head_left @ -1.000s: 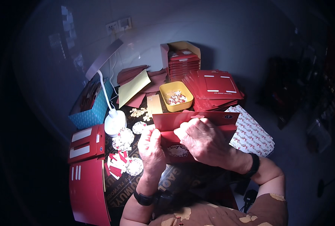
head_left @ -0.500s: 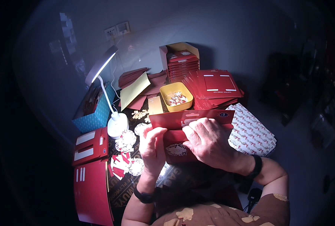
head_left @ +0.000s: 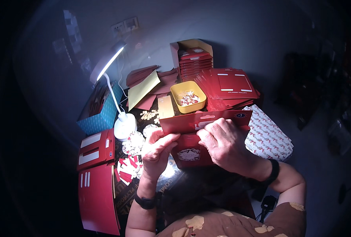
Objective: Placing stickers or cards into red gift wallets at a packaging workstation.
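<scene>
Upright in front of me stands a red card folder (head_left: pixel 176 123) with a hang slot along its top flap. A white, ornate-edged label (head_left: pixel 189 154) shows on its lower front panel. My left hand (head_left: pixel 156 152) pinches the folder's left side, thumb and fingers together at the fold. Knuckles up, my right hand (head_left: pixel 227 146) grips the folder's middle, its fingers curled at the fold below the flap. That hand covers part of the folder, and a white piece shows beside its fingers under the slot.
Behind the folder are a yellow tub (head_left: pixel 204 103) of small pieces and red card stacks (head_left: pixel 230 81). A white lamp (head_left: pixel 125 125) stands left, near a blue box (head_left: pixel 100 120). Red cards (head_left: pixel 96 201) lie at the left edge, patterned sheets (head_left: pixel 270 136) at right.
The view has shifted slightly. My left hand's fingers have closed more flatly over the folder's left side, and its thumb has moved inward. My right hand keeps its grip.
</scene>
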`<state>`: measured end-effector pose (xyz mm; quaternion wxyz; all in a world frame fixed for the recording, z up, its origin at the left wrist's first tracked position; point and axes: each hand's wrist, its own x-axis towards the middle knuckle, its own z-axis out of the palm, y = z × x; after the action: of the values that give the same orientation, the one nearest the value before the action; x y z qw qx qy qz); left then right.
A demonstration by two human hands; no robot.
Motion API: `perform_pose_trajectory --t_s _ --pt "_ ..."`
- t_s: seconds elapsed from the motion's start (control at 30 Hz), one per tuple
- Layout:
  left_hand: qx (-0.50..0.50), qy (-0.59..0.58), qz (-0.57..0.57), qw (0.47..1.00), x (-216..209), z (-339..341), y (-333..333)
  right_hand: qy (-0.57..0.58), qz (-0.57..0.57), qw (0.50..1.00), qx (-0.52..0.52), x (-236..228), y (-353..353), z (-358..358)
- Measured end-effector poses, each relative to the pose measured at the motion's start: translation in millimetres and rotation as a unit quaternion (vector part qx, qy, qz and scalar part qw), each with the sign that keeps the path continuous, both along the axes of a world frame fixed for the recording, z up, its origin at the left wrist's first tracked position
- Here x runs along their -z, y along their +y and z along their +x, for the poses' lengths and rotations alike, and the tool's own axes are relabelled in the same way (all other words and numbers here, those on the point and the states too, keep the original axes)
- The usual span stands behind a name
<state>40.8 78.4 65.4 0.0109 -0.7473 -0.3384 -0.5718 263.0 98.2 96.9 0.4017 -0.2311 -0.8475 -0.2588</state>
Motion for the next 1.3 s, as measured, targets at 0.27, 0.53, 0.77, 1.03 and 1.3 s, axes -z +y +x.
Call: perform_pose_trajectory --t_s 0.27,0.53,0.77,1.03,1.3 --pt "0.013 -0.036 0.004 0.999 4 2 4 0.003 0.007 1.0 -0.007 1 5 0" --pt "0.008 -0.044 -0.004 0.999 2 1 7 -0.029 0.004 1.0 0.002 -7 0 -2" --pt "0.074 -0.085 -0.017 0.994 7 2 16 -0.052 -0.016 0.999 0.007 -3 0 -4" --pt "0.085 -0.102 -0.019 0.991 9 1 20 -0.052 -0.02 0.998 -0.002 0 4 -3" --pt "0.088 -0.102 -0.02 0.991 11 1 19 -0.049 -0.008 0.999 -0.008 -2 4 -4"
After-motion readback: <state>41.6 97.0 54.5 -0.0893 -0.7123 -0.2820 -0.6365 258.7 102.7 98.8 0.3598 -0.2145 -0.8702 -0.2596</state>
